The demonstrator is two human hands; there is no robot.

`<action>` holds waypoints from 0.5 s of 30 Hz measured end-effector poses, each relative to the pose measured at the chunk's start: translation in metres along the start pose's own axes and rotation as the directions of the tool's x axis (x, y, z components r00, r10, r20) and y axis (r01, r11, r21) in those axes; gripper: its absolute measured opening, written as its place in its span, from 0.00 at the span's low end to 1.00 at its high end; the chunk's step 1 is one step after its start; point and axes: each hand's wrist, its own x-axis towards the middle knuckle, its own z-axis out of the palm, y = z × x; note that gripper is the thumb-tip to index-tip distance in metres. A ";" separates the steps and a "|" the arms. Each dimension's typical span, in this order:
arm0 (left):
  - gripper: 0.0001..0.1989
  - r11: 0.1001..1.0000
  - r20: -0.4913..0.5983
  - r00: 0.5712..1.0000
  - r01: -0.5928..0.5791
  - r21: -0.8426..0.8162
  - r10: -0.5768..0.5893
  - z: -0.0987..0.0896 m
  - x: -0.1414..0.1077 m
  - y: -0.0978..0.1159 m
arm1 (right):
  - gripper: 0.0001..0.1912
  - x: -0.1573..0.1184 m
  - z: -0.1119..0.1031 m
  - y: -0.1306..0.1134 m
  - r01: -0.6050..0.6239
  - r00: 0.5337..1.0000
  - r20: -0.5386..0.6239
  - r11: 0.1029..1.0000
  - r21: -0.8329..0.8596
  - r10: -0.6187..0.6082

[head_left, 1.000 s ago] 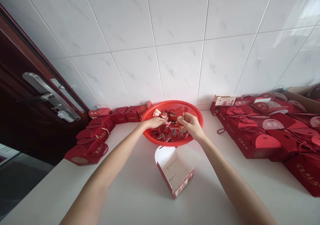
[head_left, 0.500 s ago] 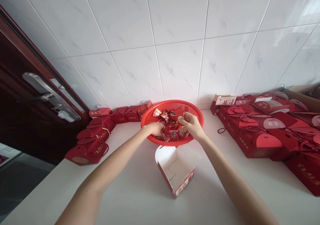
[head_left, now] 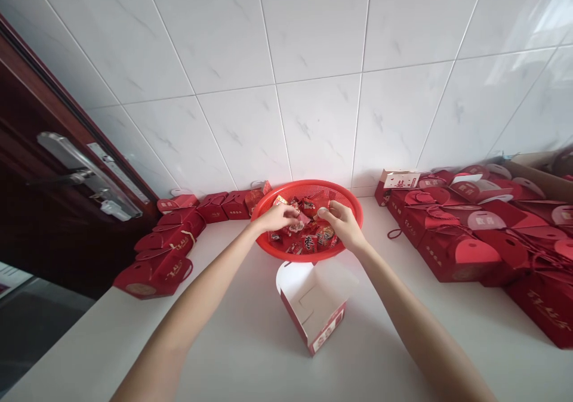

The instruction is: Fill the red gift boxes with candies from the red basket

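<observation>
A round red plastic basket [head_left: 353,199] holds several red-wrapped sweets [head_left: 308,243]. Over its left part, my left hand [head_left: 278,217] pinches a pinkish-red wrapped sweet [head_left: 302,218] between thumb and fingers. My right hand [head_left: 342,220] is at the basket's right side, fingers closed on a red packet [head_left: 322,200] with a pale round spot near the thumb. Just in front of the basket stands an open box [head_left: 313,306], white inside and red outside, with nothing visible in it.
Closed red boxes [head_left: 152,271] line the left side and back of the white table [head_left: 242,342]. Many more red boxes [head_left: 456,253] crowd the right, near a cardboard carton [head_left: 537,178]. A tiled wall rises behind; a dark door with a metal handle [head_left: 85,169] is at left.
My left hand has lifted slightly out of the sweets and now shows a pinkish-red one in its fingers. My right hand has barely moved. The view has shifted slightly.
</observation>
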 end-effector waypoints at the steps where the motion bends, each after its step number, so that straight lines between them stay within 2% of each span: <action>1: 0.14 0.998 -0.056 0.998 -0.023 -0.052 0.020 -0.002 -0.001 0.004 | 0.17 0.000 0.000 0.000 -0.003 1.000 -0.002 1.000 0.020 0.004; 6: 0.14 0.909 -0.231 0.967 -0.188 -0.373 0.105 0.001 -0.006 0.025 | 0.16 0.000 -0.002 -0.003 -0.006 1.000 0.019 0.988 0.157 0.003; 10: 0.17 0.855 -0.314 0.940 -0.270 -0.443 0.134 0.007 -0.006 0.040 | 0.17 -0.001 -0.004 -0.006 -0.060 0.996 0.074 0.959 0.275 0.041; 13: 0.18 0.819 -0.320 0.934 -0.306 -0.485 0.160 0.008 -0.004 0.048 | 0.18 0.000 -0.005 -0.007 -0.102 0.993 0.099 0.914 0.394 0.068; 15: 0.18 0.800 -0.279 0.945 -0.300 -0.519 0.173 0.007 -0.002 0.052 | 0.19 0.001 -0.005 -0.006 -0.109 0.993 0.082 0.889 0.445 0.081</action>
